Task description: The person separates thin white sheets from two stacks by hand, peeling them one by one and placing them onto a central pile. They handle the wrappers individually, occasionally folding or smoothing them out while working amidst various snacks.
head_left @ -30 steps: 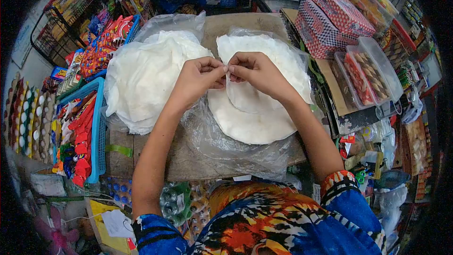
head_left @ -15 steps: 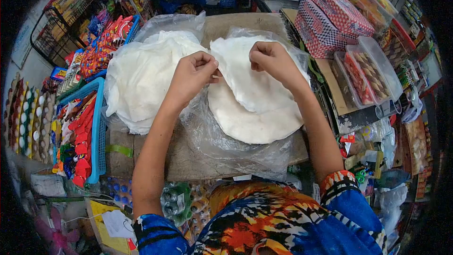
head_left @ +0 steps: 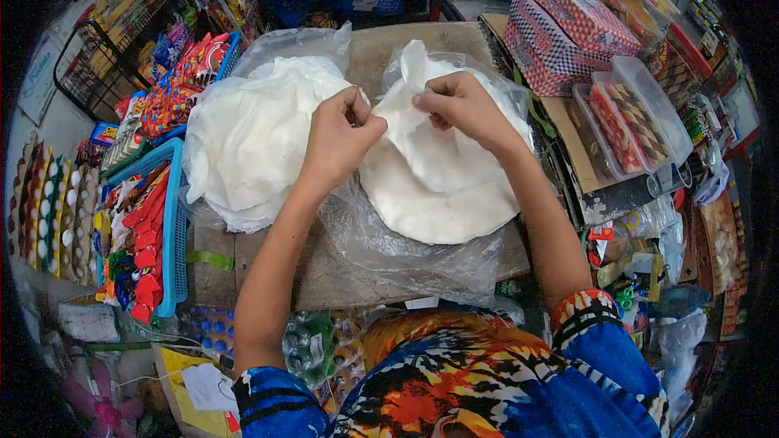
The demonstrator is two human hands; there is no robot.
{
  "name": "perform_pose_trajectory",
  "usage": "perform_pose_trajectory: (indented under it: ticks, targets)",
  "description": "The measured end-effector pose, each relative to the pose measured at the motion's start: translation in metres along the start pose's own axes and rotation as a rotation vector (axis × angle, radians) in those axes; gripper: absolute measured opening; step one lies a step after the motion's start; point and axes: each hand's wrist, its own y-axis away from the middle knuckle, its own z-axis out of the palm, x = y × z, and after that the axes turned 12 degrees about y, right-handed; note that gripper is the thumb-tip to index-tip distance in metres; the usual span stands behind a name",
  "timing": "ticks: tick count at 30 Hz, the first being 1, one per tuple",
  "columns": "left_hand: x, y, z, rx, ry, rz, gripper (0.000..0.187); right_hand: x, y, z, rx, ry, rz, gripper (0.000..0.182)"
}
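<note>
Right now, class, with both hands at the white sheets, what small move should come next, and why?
Perhaps the left hand and right hand should gently lift the top sheet a little more: its far edge already stands up near the fingers, but its near part seems to lie over the lower sheet.

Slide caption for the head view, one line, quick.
Left hand and right hand at a partly raised white sheet over a round white layer, a rumpled white pile alongside.
</note>
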Motion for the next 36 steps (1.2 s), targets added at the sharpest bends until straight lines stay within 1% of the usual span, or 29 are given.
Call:
perform_pose_trajectory:
  ticks: [1, 3, 5, 7, 8, 9, 10, 11, 12, 13, 15, 17, 19, 20, 21, 23, 24, 25, 27, 28, 30, 31, 33, 34, 36]
  targets:
    - [-0.003, -0.002, -0.003, 0.008, -0.074, 0.027, 0.014, 0.000, 0.000, 0.001, -0.002, 0.003, -0.003, 0.029]
    - [-0.005, -0.002, -0.008, -0.017, -0.039, -0.003, 0.014, 0.000, 0.001, 0.004, 0.024, -0.020, 0.000, 0.024]
    - [-0.001, -0.003, -0.009, -0.041, -0.007, -0.028, 0.014, -0.001, 0.001, 0.008, 0.002, -0.052, -0.004, 0.024]
    - [0.007, 0.000, -0.008, -0.120, 0.211, -0.149, 0.012, -0.003, 0.002, 0.013, -0.054, -0.131, -0.054, 0.023]
    - [0.015, 0.003, -0.003, -0.119, 0.210, -0.145, 0.012, -0.004, 0.003, 0.014, -0.101, -0.111, -0.088, 0.022]
    - [0.023, 0.007, 0.003, -0.076, 0.234, -0.133, 0.016, -0.010, 0.006, 0.018, -0.101, -0.111, -0.091, 0.022]
    - [0.027, 0.008, 0.006, -0.033, 0.257, -0.122, 0.022, -0.016, 0.010, 0.022, -0.152, -0.154, -0.102, 0.022]
    - [0.019, 0.006, 0.005, -0.032, 0.255, -0.123, 0.022, -0.019, 0.013, 0.026, -0.205, -0.199, -0.112, 0.022]
    - [0.007, 0.002, 0.003, -0.101, 0.264, -0.083, 0.026, -0.020, 0.013, 0.028, -0.269, -0.194, -0.115, 0.022]
    - [-0.004, -0.001, 0.000, -0.171, 0.273, -0.043, 0.030, -0.019, 0.013, 0.029, -0.271, -0.196, -0.115, 0.022]
    - [-0.002, -0.002, -0.006, -0.199, 0.275, -0.039, 0.031, -0.017, 0.013, 0.027, -0.256, -0.211, -0.071, 0.021]
    - [0.001, -0.002, -0.010, -0.230, 0.282, -0.032, 0.032, -0.012, 0.008, 0.018, -0.266, -0.214, -0.083, 0.020]
    - [0.004, -0.002, -0.016, -0.143, 0.128, -0.070, 0.025, -0.012, 0.008, 0.005, -0.175, -0.066, -0.014, 0.018]
    - [0.010, -0.006, -0.024, -0.078, -0.001, -0.199, 0.022, -0.008, 0.005, -0.005, -0.087, -0.080, 0.033, 0.019]
    - [0.009, -0.006, -0.027, -0.079, 0.001, -0.201, 0.022, 0.000, 0.001, -0.014, -0.087, -0.080, 0.036, 0.019]
    - [0.005, -0.007, -0.030, -0.010, 0.091, -0.112, 0.024, 0.013, -0.003, -0.027, 0.039, 0.126, 0.140, 0.021]
    - [0.001, -0.008, -0.031, -0.022, 0.055, -0.110, 0.029, 0.016, -0.003, -0.031, 0.001, 0.117, 0.135, 0.021]
    - [-0.002, -0.008, -0.032, -0.020, 0.055, -0.110, 0.029, 0.018, -0.002, -0.032, 0.000, 0.119, 0.134, 0.021]
    - [0.001, -0.006, -0.031, -0.105, 0.055, -0.173, 0.034, 0.017, 0.003, -0.034, -0.188, 0.181, 0.137, 0.025]
    - [0.003, -0.006, -0.030, -0.108, 0.053, -0.170, 0.034, 0.016, 0.004, -0.034, -0.183, 0.181, 0.137, 0.025]
    - [0.010, -0.002, -0.028, -0.208, 0.133, -0.178, 0.038, 0.011, 0.006, -0.029, -0.264, 0.336, 0.116, 0.035]
    - [0.012, -0.001, -0.026, -0.210, 0.130, -0.179, 0.038, 0.010, 0.007, -0.024, -0.262, 0.333, 0.117, 0.035]
    - [0.013, 0.000, -0.019, -0.226, 0.178, -0.180, 0.041, 0.007, 0.008, -0.011, 0.100, 0.337, -0.111, 0.041]
    - [0.011, 0.001, -0.016, -0.229, 0.178, -0.183, 0.041, 0.005, 0.005, -0.006, 0.102, 0.336, -0.108, 0.041]
    - [0.009, 0.002, -0.011, -0.284, 0.236, -0.171, 0.044, -0.002, 0.002, 0.001, 0.156, 0.233, -0.261, 0.046]
